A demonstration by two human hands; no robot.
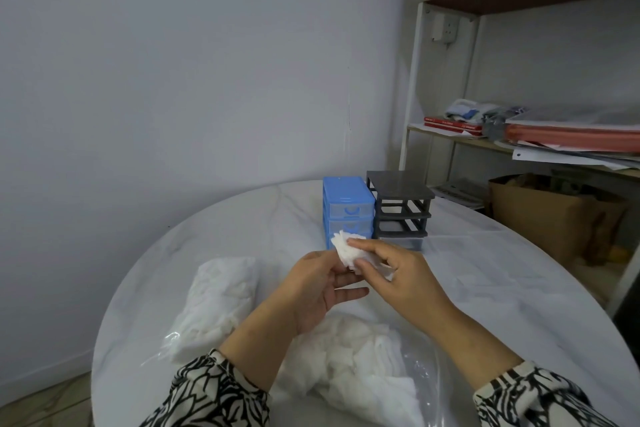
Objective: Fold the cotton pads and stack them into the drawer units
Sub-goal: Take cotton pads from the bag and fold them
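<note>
Just white, crumpled cotton pads [349, 251]

The small white cotton pad [349, 251] pinched between both hands looks soft and fibrous, with a matt, slightly rough face; the loose heap of white cotton pads [360, 357] below looks fluffy on a clear, glossy plastic bag [424, 388]; the second clear plastic bag of pads [214, 302] shows shiny creases; the round white table top [485, 270] is smooth, marble-veined, faintly glossy; the blue plastic drawer unit [347, 208] has translucent fronts; the dark grey plastic drawer frame [401, 208] looks matt; the brown box [550, 218] is dull cardboard; the black-and-white patterned sleeves [214, 392] are cloth.
</note>
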